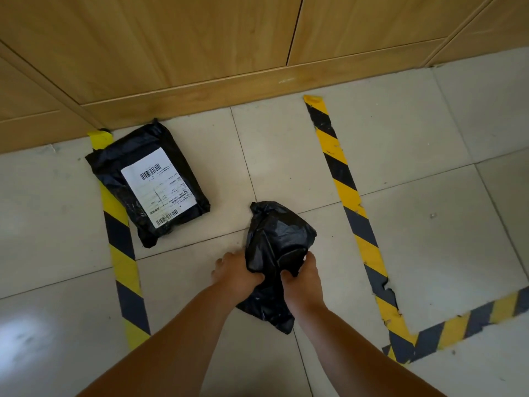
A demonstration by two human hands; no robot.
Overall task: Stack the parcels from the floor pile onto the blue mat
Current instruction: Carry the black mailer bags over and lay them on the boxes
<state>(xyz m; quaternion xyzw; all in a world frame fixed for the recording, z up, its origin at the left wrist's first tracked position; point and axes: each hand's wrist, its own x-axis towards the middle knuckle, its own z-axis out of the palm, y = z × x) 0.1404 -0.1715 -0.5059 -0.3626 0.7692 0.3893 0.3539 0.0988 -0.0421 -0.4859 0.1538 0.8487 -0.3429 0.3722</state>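
A crumpled black plastic parcel (279,242) is in the middle of the view, over the tiled floor. My left hand (239,269) grips its left edge and my right hand (302,276) grips its right side, with the fingers of both curled into the plastic. A second black parcel (148,183) with a white barcode label lies flat on the floor to the upper left, close to the wooden wall. No blue mat is in view.
Yellow-and-black hazard tape marks the floor: one strip (123,253) on the left under the labelled parcel's corner, another strip (352,202) on the right that turns along the bottom right. A wooden panelled wall (200,53) runs across the back.
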